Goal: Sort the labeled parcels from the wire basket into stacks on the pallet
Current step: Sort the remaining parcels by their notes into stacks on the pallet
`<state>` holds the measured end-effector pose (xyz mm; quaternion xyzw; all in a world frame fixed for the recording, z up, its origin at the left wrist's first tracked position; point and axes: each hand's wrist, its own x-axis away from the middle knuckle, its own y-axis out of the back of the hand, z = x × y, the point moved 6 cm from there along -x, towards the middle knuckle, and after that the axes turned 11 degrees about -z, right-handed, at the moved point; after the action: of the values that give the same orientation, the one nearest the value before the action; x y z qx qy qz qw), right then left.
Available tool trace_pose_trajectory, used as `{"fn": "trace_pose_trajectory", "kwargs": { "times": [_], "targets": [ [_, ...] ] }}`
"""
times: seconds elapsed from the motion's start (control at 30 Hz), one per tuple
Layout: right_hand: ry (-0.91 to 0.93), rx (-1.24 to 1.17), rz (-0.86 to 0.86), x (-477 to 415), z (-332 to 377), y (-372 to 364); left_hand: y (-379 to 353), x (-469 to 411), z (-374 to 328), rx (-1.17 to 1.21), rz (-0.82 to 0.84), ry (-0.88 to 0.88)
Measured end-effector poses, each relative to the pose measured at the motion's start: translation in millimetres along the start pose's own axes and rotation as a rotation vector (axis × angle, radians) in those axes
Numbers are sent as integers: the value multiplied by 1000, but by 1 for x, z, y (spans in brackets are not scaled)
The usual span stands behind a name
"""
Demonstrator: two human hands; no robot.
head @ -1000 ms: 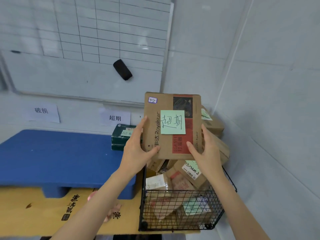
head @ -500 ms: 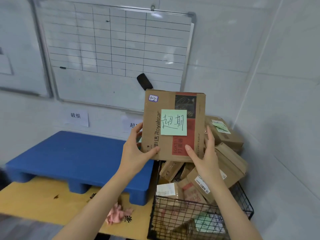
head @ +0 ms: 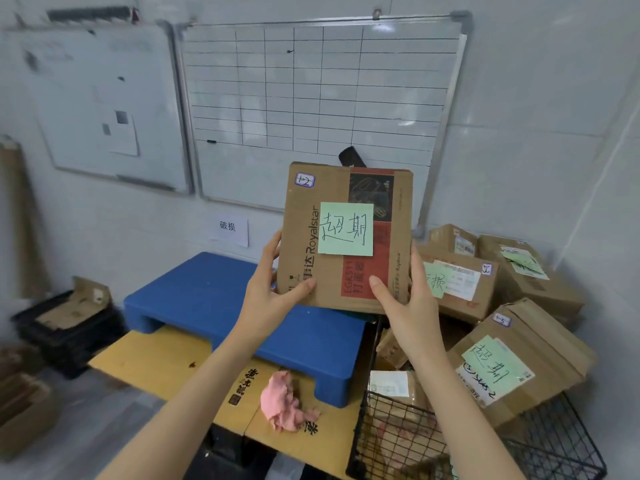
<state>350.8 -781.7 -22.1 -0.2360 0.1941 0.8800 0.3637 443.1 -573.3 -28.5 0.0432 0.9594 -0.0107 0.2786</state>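
Both hands hold one flat cardboard box point(head: 346, 237) upright in the air, just above the near right corner of the blue pallet point(head: 221, 306). The left hand point(head: 268, 299) grips its lower left edge, thumb on the front; the right hand point(head: 403, 306) grips the lower right edge the same way, so the fingers of each are closed on the box. A green note point(head: 345, 229) stuck to the front faces the camera, which suggests the label is being read before a stack is chosen.

Judging by what shows, the sorting has barely begun. The part of the pallet in view carries nothing, though its far right corner is hidden behind the held box. To the right of the pallet, the wire basket point(head: 540, 441) is piled high with parcels, several bearing green notes, among them a large one point(head: 512, 362) and another point(head: 453, 282) farther back. Most of the work looks to be left.

On the wall behind the pallet a paper sign point(head: 228, 230) is visible, perhaps marking one stack's place. A crumpled pink cloth point(head: 284, 400) lies on the yellow board point(head: 162, 358) under the pallet's near edge.
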Motion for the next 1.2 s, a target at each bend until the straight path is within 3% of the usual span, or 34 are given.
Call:
{"fn": "trace_pose_trajectory", "kwargs": {
  "times": [0.43, 0.87, 1.2],
  "targets": [
    [-89, 13, -36, -5, -6, -127, 86, -54, 58, -46, -54, 43],
    [-253, 136, -147, -18, -47, -245, 145, -156, 169, -111, 146, 128],
    [-396, 372, -47, 6, -116, -263, 124, -139, 265, -124, 296, 321]
  ]
}}
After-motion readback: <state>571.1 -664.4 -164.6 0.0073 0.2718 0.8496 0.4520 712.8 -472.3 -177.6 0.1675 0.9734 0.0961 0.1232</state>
